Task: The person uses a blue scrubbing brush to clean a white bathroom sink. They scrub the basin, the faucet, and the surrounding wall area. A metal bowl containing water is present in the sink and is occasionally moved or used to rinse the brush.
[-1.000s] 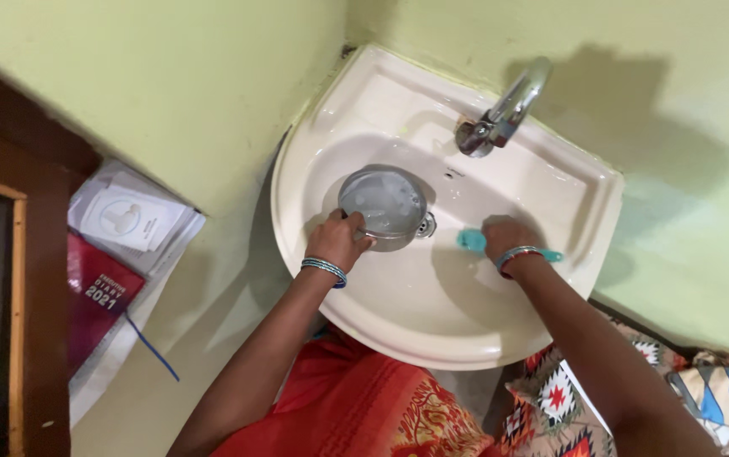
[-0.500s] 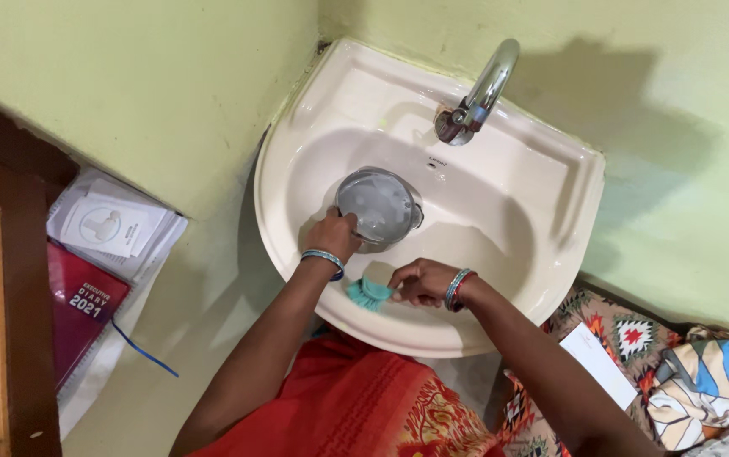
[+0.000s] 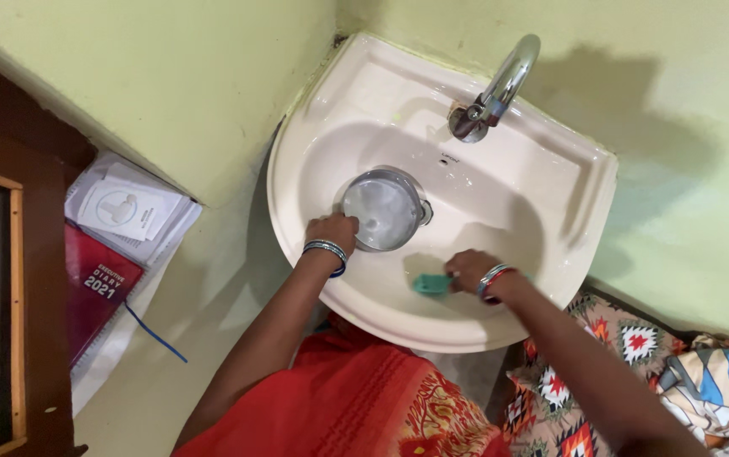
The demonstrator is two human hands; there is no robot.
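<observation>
**A:** Basin [image 3: 568, 182] first: what is held where?

**B:** A small steel pot [image 3: 384, 209] is kept in the bowl of the wash basin, towards its left wall and a little in front of the tap [image 3: 500, 89]. It is gripped at its near rim by the left hand [image 3: 331, 233], the fingers curled shut on the metal. A teal scrubbing brush [image 3: 432, 284] is clasped by the right hand [image 3: 469, 269], fingers closed round it, and is pressed against the basin's inner wall near the front edge.

**A:** How should the scrubbing be done well, judged from that?

**B:** The brush would best be laid flat so that all its bristles are used, and short overlapping strokes would be worked along the front wall towards the drain. Firm but even pressure is advised; a wet glazed surface is easily skidded over.

**A:** And the pot?

**B:** It should be kept steady and level by the left hand, since cloudy water seems to be held inside, though that cannot be told for certain. If it is tipped, the scrubbed area may be fouled again.

**A:** Anything to be watched outside the basin?

**B:** Papers and a red book [image 3: 98, 292] are stacked on the ledge beyond the basin's left edge, well apart but within reach of splashes, so strokes should be kept low and controlled.
</observation>
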